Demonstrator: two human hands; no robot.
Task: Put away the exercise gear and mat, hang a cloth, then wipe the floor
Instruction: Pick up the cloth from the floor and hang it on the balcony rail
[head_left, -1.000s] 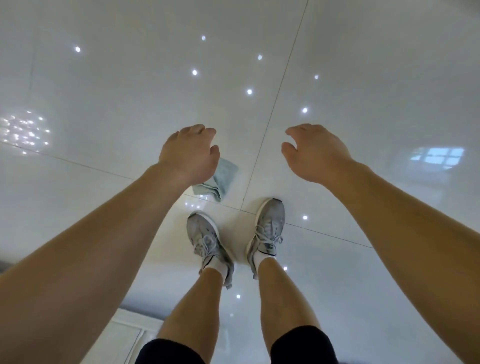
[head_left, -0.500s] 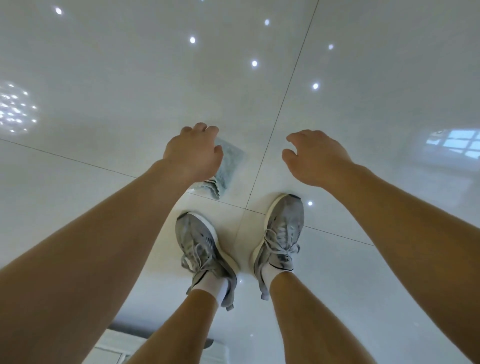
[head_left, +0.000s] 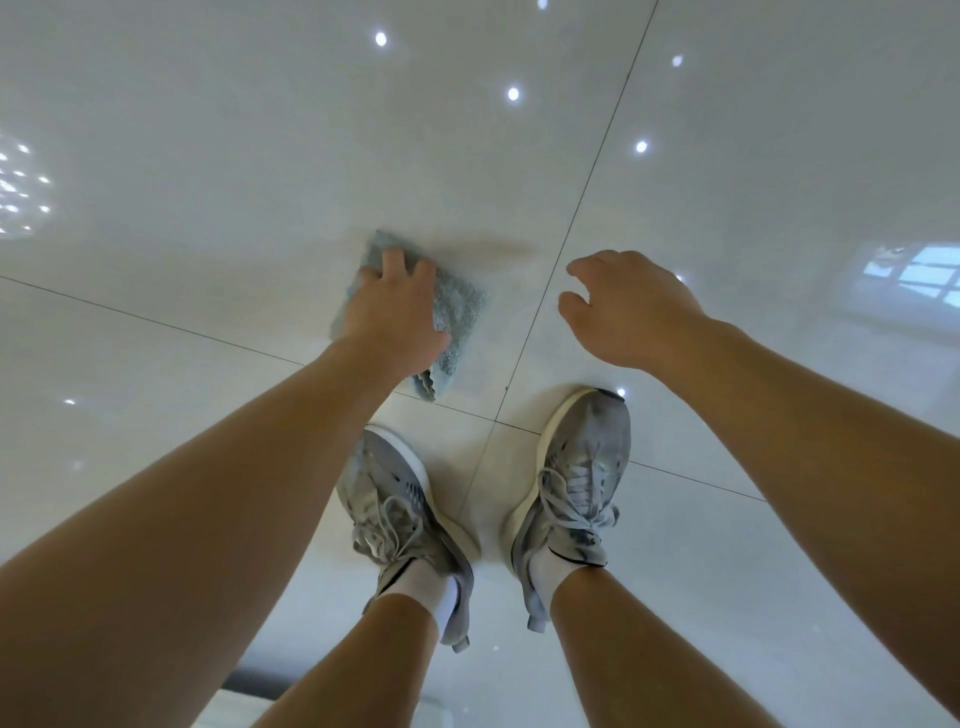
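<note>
Since a second ago the left hand (head_left: 392, 312) has dropped onto the pale blue-green fuzzy cloth (head_left: 460, 306) and now presses it with flat fingers against the glossy white tiled floor (head_left: 208, 156), just beyond a tile-joint crossing. The right hand (head_left: 628, 312) hovers nearby, loosely curled and empty.

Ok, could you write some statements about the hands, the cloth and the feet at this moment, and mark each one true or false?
1. The left hand presses on the cloth. True.
2. The right hand holds a second cloth. False: it holds nothing, its fingers loosely curled.
3. The cloth lies on the floor, in front of the feet. True.
4. The person is barefoot. False: both feet wear grey shoes.
</note>
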